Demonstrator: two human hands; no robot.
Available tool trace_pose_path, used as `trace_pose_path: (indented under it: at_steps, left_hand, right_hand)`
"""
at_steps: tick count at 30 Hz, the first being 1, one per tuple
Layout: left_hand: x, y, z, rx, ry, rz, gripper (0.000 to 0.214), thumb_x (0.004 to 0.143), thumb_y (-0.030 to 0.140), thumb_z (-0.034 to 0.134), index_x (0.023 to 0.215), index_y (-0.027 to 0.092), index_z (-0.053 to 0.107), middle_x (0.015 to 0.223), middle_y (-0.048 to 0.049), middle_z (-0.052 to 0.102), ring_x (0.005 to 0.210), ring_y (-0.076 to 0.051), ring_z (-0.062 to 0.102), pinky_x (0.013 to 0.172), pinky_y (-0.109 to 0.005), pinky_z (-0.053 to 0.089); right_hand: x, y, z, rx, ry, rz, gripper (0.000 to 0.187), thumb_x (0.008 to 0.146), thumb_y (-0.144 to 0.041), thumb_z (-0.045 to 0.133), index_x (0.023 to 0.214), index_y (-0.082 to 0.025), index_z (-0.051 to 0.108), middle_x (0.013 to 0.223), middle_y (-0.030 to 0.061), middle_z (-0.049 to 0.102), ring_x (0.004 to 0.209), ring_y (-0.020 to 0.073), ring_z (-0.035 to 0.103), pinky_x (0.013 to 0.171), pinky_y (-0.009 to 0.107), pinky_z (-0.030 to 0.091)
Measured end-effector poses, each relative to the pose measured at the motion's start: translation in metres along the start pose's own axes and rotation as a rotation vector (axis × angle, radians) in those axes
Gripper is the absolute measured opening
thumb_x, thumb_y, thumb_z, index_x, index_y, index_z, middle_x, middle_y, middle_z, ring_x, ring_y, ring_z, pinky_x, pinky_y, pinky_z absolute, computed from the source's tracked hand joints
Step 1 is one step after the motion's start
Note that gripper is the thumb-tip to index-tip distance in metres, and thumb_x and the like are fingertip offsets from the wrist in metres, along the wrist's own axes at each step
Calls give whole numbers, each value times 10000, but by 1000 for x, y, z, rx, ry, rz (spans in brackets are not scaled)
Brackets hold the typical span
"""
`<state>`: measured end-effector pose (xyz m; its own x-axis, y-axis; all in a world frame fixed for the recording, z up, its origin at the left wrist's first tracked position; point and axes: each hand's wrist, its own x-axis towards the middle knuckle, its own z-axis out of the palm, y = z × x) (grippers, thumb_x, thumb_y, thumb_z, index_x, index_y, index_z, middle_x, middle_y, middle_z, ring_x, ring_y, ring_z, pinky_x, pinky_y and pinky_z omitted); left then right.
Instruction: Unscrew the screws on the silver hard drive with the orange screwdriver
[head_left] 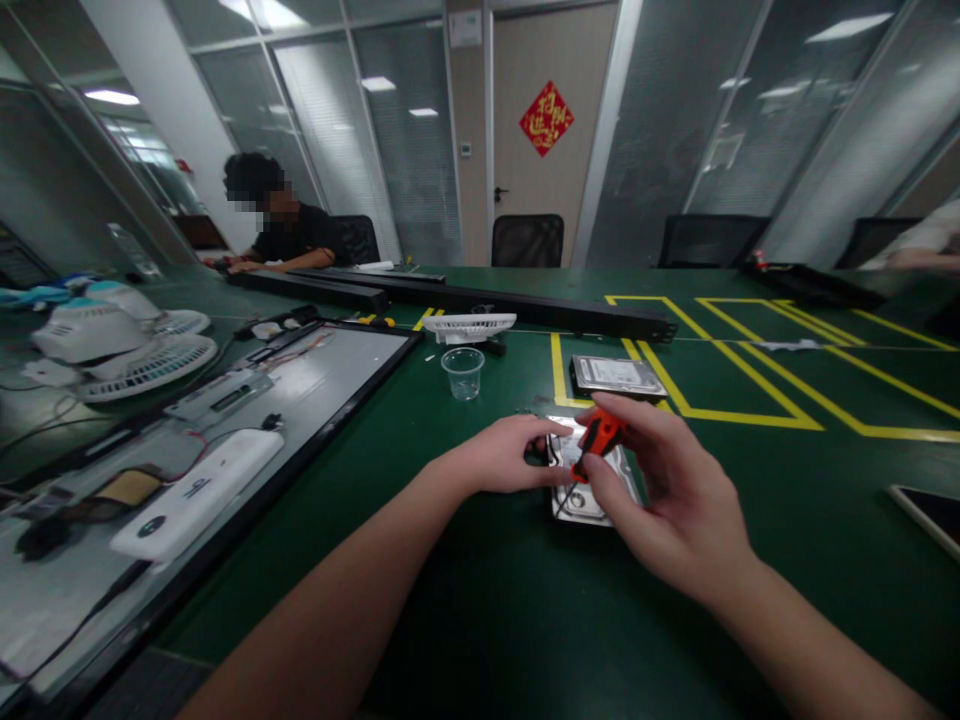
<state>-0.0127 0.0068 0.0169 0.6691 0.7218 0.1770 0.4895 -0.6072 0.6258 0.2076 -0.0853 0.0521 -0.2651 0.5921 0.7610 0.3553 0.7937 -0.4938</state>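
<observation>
At the lower middle of the frame, on the green tabletop (465,590), a hard drive (589,503) lies flat with its silver face up, between the two forearms. The right hand (675,500) is clenched on a small orange-handled screwdriver (598,437), with its fingers (637,418) pinched round the handle and the thin shaft slanting down and left onto the drive. The left hand (502,455) is set against the drive's upper left corner, fingers (544,430) drawn together there.

For the work to go well, the shaft would probably need to be stood more upright over the screw head and pressed straight down. The drive would also have to be held firmly against turning, since the tip could slip at this slant.

Beyond, a second hard drive (616,375) lies on a yellow line, well apart from a clear plastic cup (463,372) and a white fan grille (469,326).

The tip of the screwdriver and whatever it meets cannot be made out, and much of the nearer drive is covered by the hands. Whether the left fingers grip the edge or only press on it cannot be told. No contents can be seen in the cup.
</observation>
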Motion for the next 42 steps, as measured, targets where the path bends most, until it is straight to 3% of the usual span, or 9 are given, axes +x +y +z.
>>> trace_pose_path:
  at_steps: [8,21,29,37,42]
  left_hand:
    - [-3,5,-3,-30,-19,0,476,950,559,850,1279,219,801,1295,-130,787,1105,-311,751,1019,-453,593]
    - [-1,2,-1,-31,-12,13,487,946,573,860,1283,226,800,1272,-123,779,1120,-313,734,1037,-452,576]
    - [-2,3,-3,-31,-30,-9,472,945,556,864,1261,212,796,1311,-132,773,1103,-304,740,1016,-439,587]
    - [-2,4,-2,-20,-10,-7,487,949,557,862,1295,221,797,1339,-139,773,1203,-335,723,1080,-470,566]
    - [-2,7,-4,-18,-26,-13,454,949,548,864,1240,204,806,1278,-135,776,1092,-313,731,1008,-446,576]
  right_hand:
    - [2,4,-1,-36,24,-38,643,1002,-149,817,1570,-378,619,1328,69,702,1204,271,709,1011,449,613]
    - [-2,4,-1,-5,-3,33,664,1035,-165,762,1629,-377,556,1423,72,727,1243,268,750,1071,466,614]
    - [3,3,0,-50,15,-25,627,1024,-134,772,1580,-371,604,1278,69,723,1142,264,725,970,452,624]
    - [-2,2,-1,-36,-4,29,658,1023,-170,756,1626,-356,569,1388,85,776,1221,289,790,1018,461,658]
    - [-2,7,1,-44,30,27,635,1002,-198,823,1576,-359,604,1429,88,768,1249,299,796,1068,504,667]
